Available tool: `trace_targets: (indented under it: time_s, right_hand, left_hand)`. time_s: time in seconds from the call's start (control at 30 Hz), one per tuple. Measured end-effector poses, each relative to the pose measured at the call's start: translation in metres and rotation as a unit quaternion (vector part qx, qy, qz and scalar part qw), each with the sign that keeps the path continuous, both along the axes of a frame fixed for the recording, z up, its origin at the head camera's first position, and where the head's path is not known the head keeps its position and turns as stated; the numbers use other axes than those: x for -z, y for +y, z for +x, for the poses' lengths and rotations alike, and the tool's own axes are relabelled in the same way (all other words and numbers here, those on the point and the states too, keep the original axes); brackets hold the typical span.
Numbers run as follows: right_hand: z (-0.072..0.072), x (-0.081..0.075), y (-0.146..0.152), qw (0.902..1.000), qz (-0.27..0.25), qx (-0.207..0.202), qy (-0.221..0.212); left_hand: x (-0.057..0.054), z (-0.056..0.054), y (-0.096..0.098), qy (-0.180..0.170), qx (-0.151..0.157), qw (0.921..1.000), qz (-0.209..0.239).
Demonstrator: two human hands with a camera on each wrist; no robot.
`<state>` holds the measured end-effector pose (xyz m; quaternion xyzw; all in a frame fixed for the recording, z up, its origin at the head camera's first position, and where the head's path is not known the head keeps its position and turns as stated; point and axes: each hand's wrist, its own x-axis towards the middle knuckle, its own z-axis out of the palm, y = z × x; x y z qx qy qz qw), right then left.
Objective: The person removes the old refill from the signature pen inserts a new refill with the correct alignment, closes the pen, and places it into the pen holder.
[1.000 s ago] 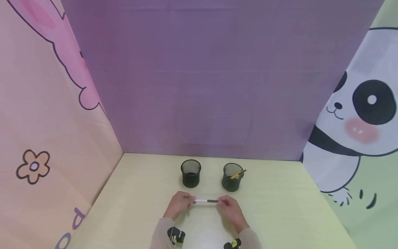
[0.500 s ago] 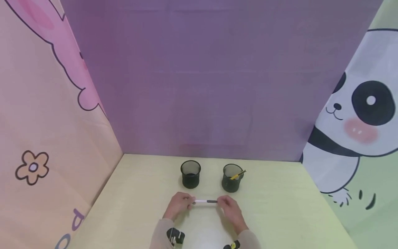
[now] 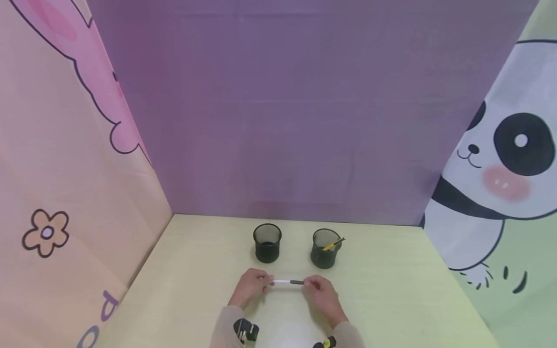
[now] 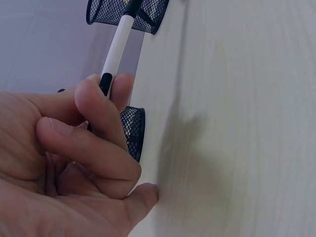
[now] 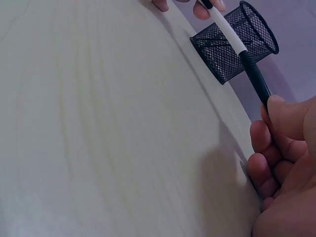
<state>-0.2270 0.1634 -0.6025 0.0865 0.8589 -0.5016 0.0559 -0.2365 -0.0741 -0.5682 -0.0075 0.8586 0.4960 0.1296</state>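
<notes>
A white pen with a black grip [image 3: 283, 281] stretches level between both hands, a little above the table. My left hand [image 3: 251, 286] pinches its left end between thumb and fingers; in the left wrist view the white barrel [image 4: 117, 47] runs up and away from those fingertips. The right hand [image 3: 323, 294] pinches the black end, and the right wrist view shows the black grip [image 5: 255, 76] entering between thumb and forefinger. Both tips of the pen are covered by fingers. Just beyond the hands stand two black mesh pen holders, a left one [image 3: 267, 252] and a right one [image 3: 323, 258].
A yellow-and-black pencil-like stick [image 3: 333, 244] leans in the right pen holder, poking over its rim. The pale wooden table [image 3: 391, 290] ends at a purple backdrop [image 3: 296, 121]. Printed cloths hang at the left [image 3: 87, 193] and right [image 3: 526, 241] sides.
The hands and the pen stay almost in place between the frames. The whole head view shifts by only a few pixels.
</notes>
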Motion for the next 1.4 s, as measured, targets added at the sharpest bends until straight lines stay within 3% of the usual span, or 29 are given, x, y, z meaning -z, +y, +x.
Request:
trace_targets:
  time_s: [0.4, 0.63, 0.87, 1.4]
  right_hand:
    - [0.0007, 0.0007, -0.0006, 0.9998, -0.019, 0.001, 0.005]
    - [0.0022, -0.004, -0.0055, 0.9997, 0.011, 0.017, -0.01]
    - [0.0034, -0.0013, -0.0049, 0.9997, 0.024, 0.003, -0.002]
    - [0.0031, -0.0016, -0.0008, 0.9992, -0.034, 0.003, 0.021]
  left_hand:
    - [-0.0003, 0.0013, 0.0003, -0.004, -0.005, 1.0, -0.004]
    - [-0.0004, 0.0016, -0.0005, -0.009, -0.015, 0.9998, 0.005]
    - [0.0018, 0.0009, -0.0004, -0.011, -0.021, 0.9997, 0.007]
    - [0.0014, 0.0015, 0.0, -0.013, -0.016, 0.9998, 0.005]
